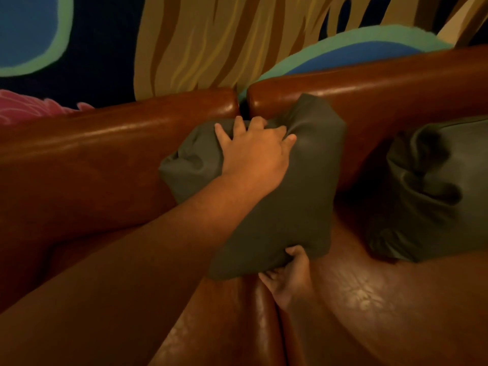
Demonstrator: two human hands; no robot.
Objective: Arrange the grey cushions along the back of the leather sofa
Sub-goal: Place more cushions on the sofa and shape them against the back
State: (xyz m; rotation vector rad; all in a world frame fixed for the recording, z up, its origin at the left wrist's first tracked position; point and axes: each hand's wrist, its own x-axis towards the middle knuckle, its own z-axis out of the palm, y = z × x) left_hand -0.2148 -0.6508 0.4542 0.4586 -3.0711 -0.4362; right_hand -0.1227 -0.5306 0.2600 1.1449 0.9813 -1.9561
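A grey cushion (295, 196) leans against the back of the brown leather sofa (111, 143), right at the gap between the two back sections. My left hand (253, 151) presses on its top edge with fingers bunching the fabric. My right hand (289, 276) grips its lower corner from underneath, close to the seat seam. A second grey cushion (427, 191) stands crumpled against the sofa back to the right, apart from both hands.
A painted wall (200, 40) with blue, green and tan shapes rises behind the sofa. Something pink (29, 107) shows behind the sofa back at far left. The leather seat (383, 299) spreads out below the cushions.
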